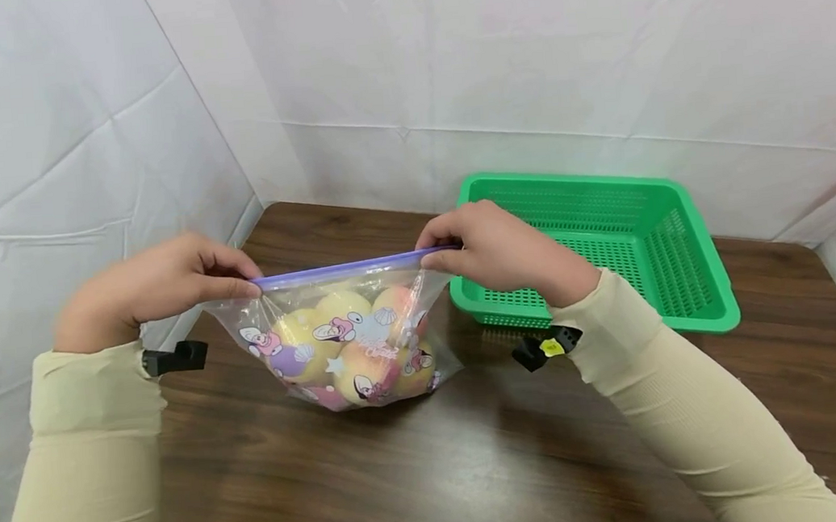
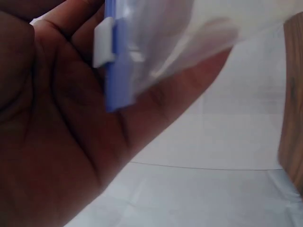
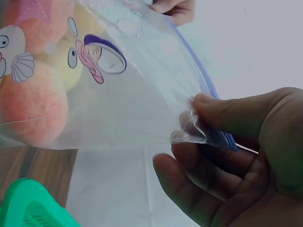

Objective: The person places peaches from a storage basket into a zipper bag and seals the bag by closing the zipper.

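Note:
A clear zipper bag (image 1: 372, 337) printed with cartoon shells holds several peaches (image 1: 344, 306), yellow and pink. Its purple zip strip (image 1: 338, 269) runs across the top between my two hands. At the left end my left hand (image 1: 165, 283) pinches the top edge between thumb and fingers. The right hand (image 1: 500, 247) pinches the other top corner. A white slider (image 2: 103, 42) sits on the strip by the left palm in the left wrist view. Close up in the right wrist view, a pink-orange peach (image 3: 35, 104) shows through the plastic.
A green plastic basket (image 1: 706, 273) with perforated walls stands at the back right, partly behind the right hand. The brown wooden table (image 1: 419, 479) spreads beneath the bag. White cloth walls (image 1: 521, 68) enclose the back and sides. A black strap camera sits on each wrist.

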The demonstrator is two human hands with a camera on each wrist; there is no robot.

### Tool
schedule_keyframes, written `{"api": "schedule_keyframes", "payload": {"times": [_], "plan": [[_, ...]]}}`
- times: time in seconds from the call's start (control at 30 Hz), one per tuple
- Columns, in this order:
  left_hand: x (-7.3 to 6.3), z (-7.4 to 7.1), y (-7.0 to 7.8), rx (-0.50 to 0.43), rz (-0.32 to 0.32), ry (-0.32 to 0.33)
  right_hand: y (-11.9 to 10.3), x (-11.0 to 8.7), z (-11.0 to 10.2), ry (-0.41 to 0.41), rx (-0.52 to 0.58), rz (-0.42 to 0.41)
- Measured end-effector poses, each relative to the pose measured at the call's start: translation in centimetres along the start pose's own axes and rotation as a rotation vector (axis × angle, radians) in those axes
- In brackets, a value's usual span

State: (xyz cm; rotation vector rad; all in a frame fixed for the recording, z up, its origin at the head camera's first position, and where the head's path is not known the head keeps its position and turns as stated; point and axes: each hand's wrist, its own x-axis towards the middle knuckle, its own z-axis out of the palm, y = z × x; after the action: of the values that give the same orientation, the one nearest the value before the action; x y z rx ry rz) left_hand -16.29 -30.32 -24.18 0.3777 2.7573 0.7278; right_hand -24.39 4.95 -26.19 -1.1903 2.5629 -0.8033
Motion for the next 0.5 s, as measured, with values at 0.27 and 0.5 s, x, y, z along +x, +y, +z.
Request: {"api": "schedule_keyframes", "payload": {"times": [0.27, 0.5], "plan": [[3.8, 0.6, -2.5, -0.054, -0.136, 0.097, 2.5, 3.3, 0.8, -0.014, 0.122, 0.131], [6.5, 1.6, -3.3, -0.033, -0.166, 0.164, 3.7, 4.8, 1.8, -0.009, 0.119, 0.221]]}}
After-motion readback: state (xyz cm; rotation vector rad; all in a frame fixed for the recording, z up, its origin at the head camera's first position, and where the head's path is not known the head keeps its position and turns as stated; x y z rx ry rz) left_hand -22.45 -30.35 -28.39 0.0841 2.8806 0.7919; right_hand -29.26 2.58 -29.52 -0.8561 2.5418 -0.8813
